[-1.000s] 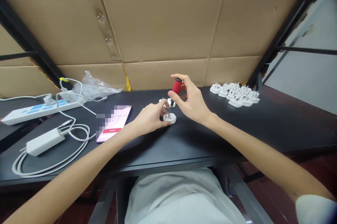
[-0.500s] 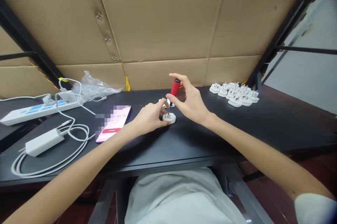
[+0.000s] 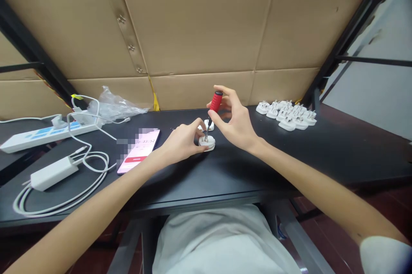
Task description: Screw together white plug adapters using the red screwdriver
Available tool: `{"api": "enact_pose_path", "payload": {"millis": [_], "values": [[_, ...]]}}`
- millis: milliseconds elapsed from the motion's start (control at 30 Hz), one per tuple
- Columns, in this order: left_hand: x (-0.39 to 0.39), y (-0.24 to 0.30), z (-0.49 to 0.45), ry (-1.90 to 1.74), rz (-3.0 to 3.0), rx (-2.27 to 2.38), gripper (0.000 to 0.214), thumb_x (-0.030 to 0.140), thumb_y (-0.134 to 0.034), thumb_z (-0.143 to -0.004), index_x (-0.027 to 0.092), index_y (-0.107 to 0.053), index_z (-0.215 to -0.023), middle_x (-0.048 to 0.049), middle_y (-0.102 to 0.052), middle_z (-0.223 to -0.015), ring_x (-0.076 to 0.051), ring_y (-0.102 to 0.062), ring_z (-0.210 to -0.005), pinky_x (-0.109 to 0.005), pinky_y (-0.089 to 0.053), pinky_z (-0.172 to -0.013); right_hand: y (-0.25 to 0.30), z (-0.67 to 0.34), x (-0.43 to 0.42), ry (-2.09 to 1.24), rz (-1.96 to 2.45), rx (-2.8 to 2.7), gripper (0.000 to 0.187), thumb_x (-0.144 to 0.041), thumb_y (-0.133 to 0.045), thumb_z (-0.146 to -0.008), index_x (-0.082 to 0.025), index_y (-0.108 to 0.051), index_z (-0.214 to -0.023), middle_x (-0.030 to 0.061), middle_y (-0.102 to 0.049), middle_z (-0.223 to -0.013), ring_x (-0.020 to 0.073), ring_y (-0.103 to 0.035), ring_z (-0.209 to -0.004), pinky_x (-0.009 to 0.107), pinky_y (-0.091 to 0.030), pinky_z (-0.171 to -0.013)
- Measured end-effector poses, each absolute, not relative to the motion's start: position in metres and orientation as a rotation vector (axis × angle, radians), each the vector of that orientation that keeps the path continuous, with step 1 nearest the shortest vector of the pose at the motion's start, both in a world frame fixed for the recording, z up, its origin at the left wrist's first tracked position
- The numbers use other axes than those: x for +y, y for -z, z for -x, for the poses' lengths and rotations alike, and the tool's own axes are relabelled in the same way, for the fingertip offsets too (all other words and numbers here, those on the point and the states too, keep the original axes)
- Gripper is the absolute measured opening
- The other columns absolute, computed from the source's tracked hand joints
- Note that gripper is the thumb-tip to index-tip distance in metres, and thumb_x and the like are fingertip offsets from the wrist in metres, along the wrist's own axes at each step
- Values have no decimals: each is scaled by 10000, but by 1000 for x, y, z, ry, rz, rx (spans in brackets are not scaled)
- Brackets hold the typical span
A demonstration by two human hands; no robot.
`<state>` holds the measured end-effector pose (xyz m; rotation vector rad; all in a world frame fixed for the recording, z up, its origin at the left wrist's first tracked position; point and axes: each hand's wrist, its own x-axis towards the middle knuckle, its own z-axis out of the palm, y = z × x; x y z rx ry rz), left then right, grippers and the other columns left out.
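My left hand (image 3: 180, 142) pinches a white plug (image 3: 207, 142) that lies pins-up on the black table (image 3: 257, 162), thumb and forefinger closed round its rim. My right hand (image 3: 234, 124) grips a short screwdriver with a red handle (image 3: 216, 101). The tool stands nearly upright with its tip down on the plug's top. Just behind the plug lies another white plug part (image 3: 209, 124).
A cluster of several white plugs (image 3: 288, 116) sits at the back right. A phone with a lit screen (image 3: 139, 150) lies left of my hands. Further left are a white charger with coiled cable (image 3: 53, 173), a power strip (image 3: 41, 133) and a clear plastic bag (image 3: 112, 104). Cardboard lines the back wall.
My right hand has risen slightly and the screwdriver handle now stands higher and more upright. The left hand keeps its hold on the plug.
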<state>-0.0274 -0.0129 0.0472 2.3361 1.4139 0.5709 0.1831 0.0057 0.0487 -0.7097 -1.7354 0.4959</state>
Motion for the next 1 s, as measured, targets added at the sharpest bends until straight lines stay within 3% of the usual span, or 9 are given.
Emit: {"api": "enact_pose_path", "payload": {"millis": [233, 367, 533, 667, 767, 1000], "values": [[-12, -43, 29, -620, -2330, 1356, 381, 431, -822, -830, 294, -536, -1041, -35, -869, -1112, -334, -826, -1061, -414, -574, -927, -51, -185, 6, -433, 754, -1720, 565, -452, -655, -1038, -306, -468, -1550, 96, -781, -1230, 291, -783, -1153, 437, -693, -875], [-10, -40, 30, -639, -2302, 1315, 402, 449, -830, -820, 292, -527, -1032, -44, -864, -1127, -332, -828, -1060, -419, -584, -946, -55, -190, 6, -368, 774, -1679, 472, -393, -577, -1067, -305, -478, -1520, 58, -727, -1112, 233, -739, -981, 389, -668, -818], [-7, -38, 32, -613, -2275, 1306, 433, 456, -858, -793, 290, -534, -1027, -54, -861, -1142, -329, -825, -1023, -407, -595, -893, -61, -199, 9, -374, 808, -1886, 279, -299, -525, -1059, -252, -573, -1329, 1, -668, -939, 177, -611, -748, 364, -563, -804], [-6, -37, 32, -624, -2262, 1292, 412, 417, -869, -775, 286, -564, -1019, -45, -862, -1107, -336, -831, -1042, -431, -606, -954, -59, -201, 11, -453, 849, -2204, 194, -233, -553, -980, -230, -606, -1166, 2, -696, -942, 170, -584, -759, 319, -460, -754], [-7, -37, 32, -626, -2269, 1300, 382, 398, -858, -785, 285, -606, -1047, -34, -858, -1081, -342, -833, -1070, -425, -611, -954, -55, -199, 13, -511, 879, -2343, 107, -279, -578, -1002, -223, -633, -1075, 0, -726, -919, 163, -587, -753, 301, -408, -727], [-6, -35, 31, -684, -2271, 1283, 406, 414, -860, -791, 290, -532, -995, -32, -859, -1073, -333, -830, -1061, -405, -602, -912, -47, -199, 16, -516, 821, -2452, 112, -286, -634, -1031, -204, -692, -981, 2, -750, -908, 150, -612, -768, 282, -396, -738]]}}
